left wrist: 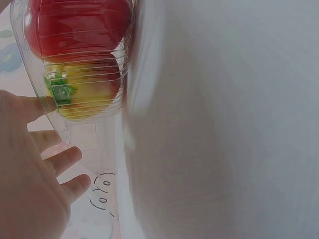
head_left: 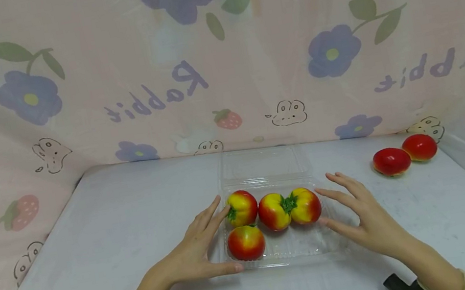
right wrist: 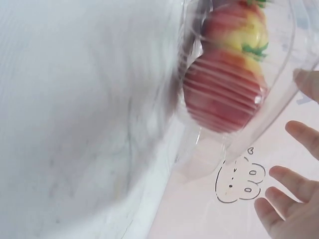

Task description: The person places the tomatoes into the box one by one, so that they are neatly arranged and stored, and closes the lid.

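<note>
Looks light and bendy

The clear plastic box (head_left: 294,246) sits open on the white worktop (head_left: 132,209), with four round red-and-yellow fruits (head_left: 246,243) inside. It looks slippery too — best held by both sides. Left hand (head_left: 191,253) and right hand (head_left: 369,219) are beside it — fingers (left wrist: 65,160) spread apart.

Your head view faces forward and down at the box (head_left: 294,245); both wrist views share it closer, in upper corners.

Flowered backdrop (head_left: 256,68) — behind white tabletop (head_left: 144,202)
</note>
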`<state>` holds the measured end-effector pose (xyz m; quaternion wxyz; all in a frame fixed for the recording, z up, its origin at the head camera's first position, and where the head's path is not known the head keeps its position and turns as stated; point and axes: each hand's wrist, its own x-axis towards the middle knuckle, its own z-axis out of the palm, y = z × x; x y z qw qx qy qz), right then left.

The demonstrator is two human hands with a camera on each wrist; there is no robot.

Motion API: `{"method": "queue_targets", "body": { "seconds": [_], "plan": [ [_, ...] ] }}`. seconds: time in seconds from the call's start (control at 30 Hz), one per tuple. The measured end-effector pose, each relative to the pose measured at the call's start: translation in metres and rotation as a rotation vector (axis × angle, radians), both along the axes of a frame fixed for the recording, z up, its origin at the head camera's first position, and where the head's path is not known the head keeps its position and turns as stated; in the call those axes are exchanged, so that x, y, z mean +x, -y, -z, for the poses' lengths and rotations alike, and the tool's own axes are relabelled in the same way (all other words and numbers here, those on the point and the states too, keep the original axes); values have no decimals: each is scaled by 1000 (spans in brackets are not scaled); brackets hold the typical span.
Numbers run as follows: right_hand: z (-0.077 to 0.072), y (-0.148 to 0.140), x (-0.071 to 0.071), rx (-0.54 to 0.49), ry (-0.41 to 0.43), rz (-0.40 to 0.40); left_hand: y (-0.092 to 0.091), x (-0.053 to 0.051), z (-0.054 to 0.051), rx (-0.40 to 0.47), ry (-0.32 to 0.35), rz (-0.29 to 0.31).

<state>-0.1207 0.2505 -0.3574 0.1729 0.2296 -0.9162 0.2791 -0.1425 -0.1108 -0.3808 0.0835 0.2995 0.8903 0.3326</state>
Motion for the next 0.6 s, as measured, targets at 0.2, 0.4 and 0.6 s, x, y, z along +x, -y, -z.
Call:
{"method": "queue_targets", "body": {
  "seconds": [0.2, 0.4, 0.6],
  "plan": [
    [-1, -8, -4, -5, -3, 13, 0, -1, 0, -1, -2, 2],
    [0, -16, -8, -4, -10, 32, 0, -1, -1, 0, 3, 1],
    [0, -22, -12, 5, -24, 59, -1, 0, -2, 1, 8, -1]
  ]
}}
